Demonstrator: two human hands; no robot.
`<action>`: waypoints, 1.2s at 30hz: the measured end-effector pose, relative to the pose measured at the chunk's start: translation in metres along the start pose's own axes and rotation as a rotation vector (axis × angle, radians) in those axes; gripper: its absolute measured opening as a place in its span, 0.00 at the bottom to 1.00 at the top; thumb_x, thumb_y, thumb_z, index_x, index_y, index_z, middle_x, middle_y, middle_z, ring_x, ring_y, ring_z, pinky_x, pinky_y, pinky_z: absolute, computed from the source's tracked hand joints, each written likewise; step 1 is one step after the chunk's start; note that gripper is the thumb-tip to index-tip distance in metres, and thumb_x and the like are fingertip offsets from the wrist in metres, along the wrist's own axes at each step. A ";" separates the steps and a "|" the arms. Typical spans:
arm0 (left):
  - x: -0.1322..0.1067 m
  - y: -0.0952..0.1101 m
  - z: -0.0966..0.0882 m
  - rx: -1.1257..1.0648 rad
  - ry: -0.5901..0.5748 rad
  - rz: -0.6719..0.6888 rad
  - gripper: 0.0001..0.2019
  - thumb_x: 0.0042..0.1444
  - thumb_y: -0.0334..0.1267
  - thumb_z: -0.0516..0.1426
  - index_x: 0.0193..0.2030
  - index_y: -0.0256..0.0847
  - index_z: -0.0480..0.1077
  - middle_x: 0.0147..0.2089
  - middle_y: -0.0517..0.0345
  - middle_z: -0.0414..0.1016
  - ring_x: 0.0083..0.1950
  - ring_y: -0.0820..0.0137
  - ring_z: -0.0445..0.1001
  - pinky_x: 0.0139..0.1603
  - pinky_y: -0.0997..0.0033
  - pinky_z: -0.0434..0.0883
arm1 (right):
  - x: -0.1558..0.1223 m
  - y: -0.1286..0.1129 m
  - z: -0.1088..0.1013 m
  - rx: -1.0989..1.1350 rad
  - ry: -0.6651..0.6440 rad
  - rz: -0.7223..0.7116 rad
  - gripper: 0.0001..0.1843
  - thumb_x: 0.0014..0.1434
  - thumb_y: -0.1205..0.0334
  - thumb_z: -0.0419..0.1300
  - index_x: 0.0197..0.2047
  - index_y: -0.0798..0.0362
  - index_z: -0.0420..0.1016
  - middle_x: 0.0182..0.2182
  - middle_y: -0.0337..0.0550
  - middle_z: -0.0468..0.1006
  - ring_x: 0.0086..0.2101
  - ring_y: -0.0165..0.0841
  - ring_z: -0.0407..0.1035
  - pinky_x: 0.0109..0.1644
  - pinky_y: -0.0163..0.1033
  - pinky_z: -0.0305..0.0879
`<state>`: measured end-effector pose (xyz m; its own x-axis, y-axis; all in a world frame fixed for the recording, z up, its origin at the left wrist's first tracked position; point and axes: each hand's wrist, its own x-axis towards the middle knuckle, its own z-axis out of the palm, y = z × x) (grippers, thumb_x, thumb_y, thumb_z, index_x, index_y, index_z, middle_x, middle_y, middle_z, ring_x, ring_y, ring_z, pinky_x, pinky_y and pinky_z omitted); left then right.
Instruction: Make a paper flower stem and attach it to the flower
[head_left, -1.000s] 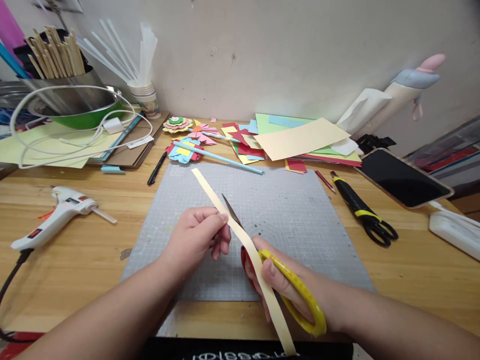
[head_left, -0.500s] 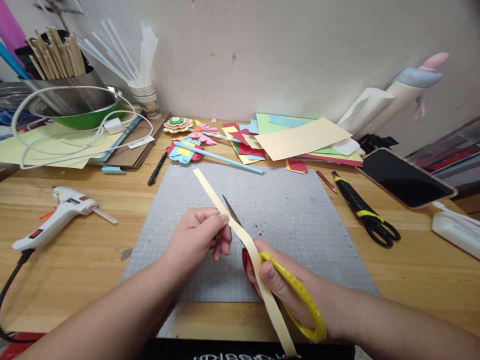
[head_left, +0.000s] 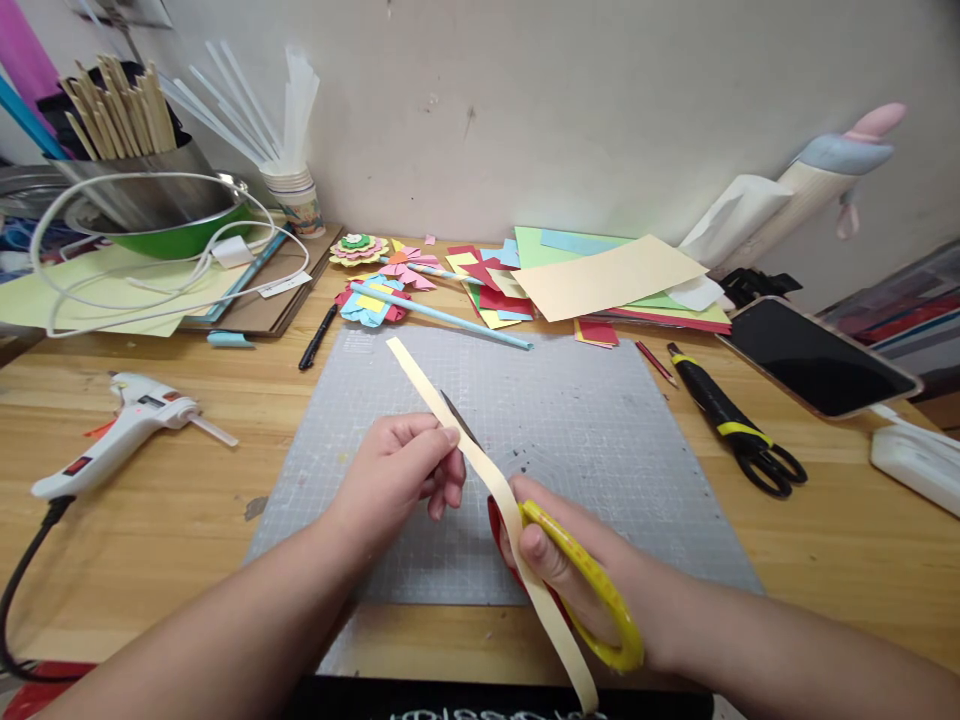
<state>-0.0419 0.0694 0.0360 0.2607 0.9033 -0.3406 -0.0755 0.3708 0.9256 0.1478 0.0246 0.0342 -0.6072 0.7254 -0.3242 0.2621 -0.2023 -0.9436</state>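
Observation:
A long cream paper strip [head_left: 491,480] runs from above the cutting mat [head_left: 315,420] down past its near edge. Between thumb and fingers, my left hand [head_left: 409,460] pinches the strip in its upper part. My right hand [head_left: 562,550] grips scissors [head_left: 592,580] with a yellow and a red handle. The dark blade lies along the strip's right side, close to my left thumb, and is partly hidden by the paper. Lower down, the strip bends over the scissors' handles near my right thumb.
Paper flowers [head_left: 373,302] on rolled stems lie behind the mat, beside coloured paper sheets [head_left: 615,280]. At left is a white glue gun [head_left: 124,430]; at right are black-handled scissors [head_left: 735,425] and a phone [head_left: 825,355]. A metal pot [head_left: 142,185] holds wooden sticks.
The scissors' blade has drawn closer to the strip's edge, and the yellow handle has shifted slightly left. My left hand keeps its pinch in nearly the same place.

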 end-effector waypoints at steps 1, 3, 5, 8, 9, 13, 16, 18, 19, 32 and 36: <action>0.000 0.000 0.000 0.000 0.003 0.000 0.15 0.50 0.43 0.54 0.17 0.38 0.65 0.13 0.61 0.67 0.13 0.78 0.61 0.15 0.79 0.57 | 0.000 0.000 -0.001 0.007 -0.008 0.004 0.25 0.60 0.34 0.46 0.35 0.50 0.57 0.28 0.38 0.60 0.28 0.29 0.55 0.28 0.34 0.57; 0.000 0.000 0.000 -0.011 0.005 -0.003 0.15 0.50 0.43 0.54 0.17 0.38 0.65 0.13 0.60 0.68 0.13 0.78 0.61 0.16 0.79 0.57 | 0.001 0.002 -0.002 0.019 -0.022 -0.004 0.25 0.61 0.35 0.45 0.36 0.50 0.57 0.28 0.37 0.60 0.27 0.28 0.54 0.28 0.34 0.57; -0.001 0.000 0.000 -0.028 0.001 -0.012 0.15 0.50 0.42 0.54 0.17 0.38 0.65 0.13 0.60 0.68 0.13 0.78 0.61 0.16 0.78 0.57 | 0.001 0.005 -0.004 0.036 -0.039 -0.010 0.24 0.61 0.35 0.46 0.38 0.50 0.56 0.28 0.36 0.60 0.26 0.27 0.55 0.28 0.33 0.57; -0.001 0.000 -0.001 -0.043 -0.019 -0.023 0.15 0.49 0.41 0.54 0.16 0.38 0.66 0.13 0.60 0.68 0.13 0.78 0.62 0.16 0.78 0.57 | 0.005 0.012 -0.005 0.116 -0.062 -0.030 0.24 0.60 0.35 0.49 0.40 0.50 0.56 0.28 0.35 0.61 0.25 0.26 0.57 0.26 0.32 0.58; -0.001 0.000 -0.001 -0.042 -0.030 -0.023 0.15 0.49 0.41 0.54 0.16 0.38 0.66 0.13 0.60 0.68 0.13 0.78 0.62 0.16 0.78 0.56 | 0.006 0.015 -0.005 0.177 -0.048 -0.044 0.24 0.60 0.35 0.48 0.39 0.50 0.56 0.28 0.35 0.61 0.25 0.26 0.58 0.25 0.32 0.59; -0.001 -0.002 -0.001 -0.001 -0.123 -0.052 0.14 0.48 0.42 0.54 0.16 0.37 0.68 0.14 0.59 0.68 0.14 0.77 0.63 0.16 0.77 0.58 | 0.015 0.018 -0.007 0.469 0.019 -0.057 0.27 0.63 0.36 0.40 0.36 0.52 0.61 0.24 0.36 0.63 0.22 0.27 0.59 0.24 0.34 0.59; -0.001 -0.005 0.002 0.055 -0.227 -0.063 0.15 0.50 0.43 0.54 0.18 0.37 0.68 0.16 0.59 0.69 0.16 0.77 0.64 0.18 0.77 0.60 | 0.018 0.013 -0.009 0.423 0.073 -0.105 0.17 0.58 0.46 0.57 0.37 0.52 0.63 0.27 0.37 0.66 0.26 0.28 0.62 0.30 0.35 0.61; 0.000 -0.007 0.004 0.094 -0.272 -0.056 0.14 0.51 0.43 0.54 0.20 0.37 0.68 0.18 0.59 0.69 0.17 0.77 0.64 0.18 0.77 0.61 | 0.018 0.009 -0.009 0.345 0.129 -0.123 0.14 0.54 0.57 0.63 0.38 0.51 0.61 0.31 0.36 0.67 0.30 0.28 0.62 0.34 0.36 0.61; 0.000 -0.007 0.005 0.107 -0.278 -0.043 0.13 0.51 0.42 0.54 0.21 0.37 0.69 0.19 0.60 0.69 0.18 0.78 0.64 0.19 0.77 0.61 | 0.018 0.007 -0.008 0.324 0.150 -0.116 0.14 0.53 0.62 0.63 0.37 0.51 0.60 0.31 0.35 0.66 0.31 0.28 0.61 0.35 0.35 0.60; 0.003 -0.008 0.008 0.128 -0.178 0.038 0.11 0.50 0.41 0.57 0.23 0.40 0.61 0.15 0.70 0.60 0.14 0.81 0.57 0.15 0.81 0.53 | 0.016 -0.008 0.002 0.309 0.123 -0.006 0.17 0.49 0.73 0.58 0.35 0.49 0.53 0.24 0.26 0.60 0.22 0.23 0.53 0.25 0.31 0.51; 0.005 -0.010 0.008 0.093 -0.154 0.013 0.14 0.54 0.45 0.55 0.24 0.39 0.62 0.15 0.68 0.62 0.14 0.81 0.58 0.15 0.81 0.53 | 0.016 0.001 -0.001 0.346 0.131 -0.045 0.15 0.51 0.71 0.60 0.36 0.50 0.56 0.26 0.28 0.61 0.24 0.23 0.54 0.28 0.32 0.53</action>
<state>-0.0327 0.0683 0.0266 0.4047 0.8619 -0.3056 0.0079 0.3309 0.9436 0.1389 0.0364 0.0282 -0.5056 0.8120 -0.2917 -0.0450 -0.3624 -0.9309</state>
